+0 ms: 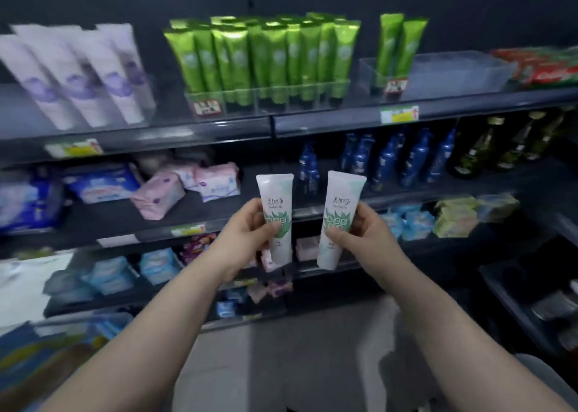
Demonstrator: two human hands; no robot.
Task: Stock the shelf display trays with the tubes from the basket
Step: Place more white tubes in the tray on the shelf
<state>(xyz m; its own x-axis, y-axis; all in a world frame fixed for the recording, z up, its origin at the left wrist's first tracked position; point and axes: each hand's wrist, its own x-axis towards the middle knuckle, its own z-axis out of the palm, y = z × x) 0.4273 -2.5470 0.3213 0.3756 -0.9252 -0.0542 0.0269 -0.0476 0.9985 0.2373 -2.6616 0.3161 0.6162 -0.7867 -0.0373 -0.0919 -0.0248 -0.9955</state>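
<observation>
Both hands are raised in front of the shelves, each grasping one tube upright with the crimped end up. The left hand (250, 227) has fingers and thumb curled round the lower half of the left white tube (275, 189); the right hand (362, 233) grips the right white tube (342, 192) the same way, tilted slightly to the right. The two tubes are just beside each other without touching, both white with a green leaf print, held in the air in front of the middle shelf. On the top shelf (312, 124) a clear tray (316, 97) is packed with green tubes (259, 58) standing cap down, and to its right a second clear tray (463, 67) holds only a pair of green tubes (397, 45) at its left end. Pale lilac tubes (84, 77) lean at the far left, and red boxes (544, 64) lie at the far right. Blue bottles (409, 158) and pink packs (187, 183) sit on the shelf below
</observation>
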